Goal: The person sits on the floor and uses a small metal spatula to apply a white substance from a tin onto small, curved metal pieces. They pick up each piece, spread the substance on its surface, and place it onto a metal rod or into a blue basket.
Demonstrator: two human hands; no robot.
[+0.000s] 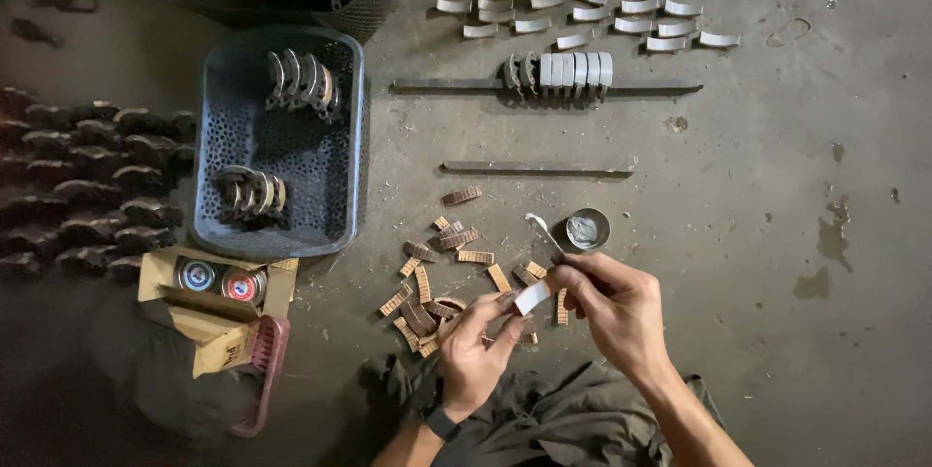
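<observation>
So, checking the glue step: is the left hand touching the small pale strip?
Touching: the head view shows the left hand pinching the pale strip between its fingertips.

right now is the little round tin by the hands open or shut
Open. The small round tin sits lidless on the floor, its pale shiny inside showing, just beyond the right hand, which holds a thin tool.

My forearms cut off at the bottom edge, dark stacked pieces [92, 185] at left lost in shadow, carton [216, 302] tin labels too small to tell
</observation>
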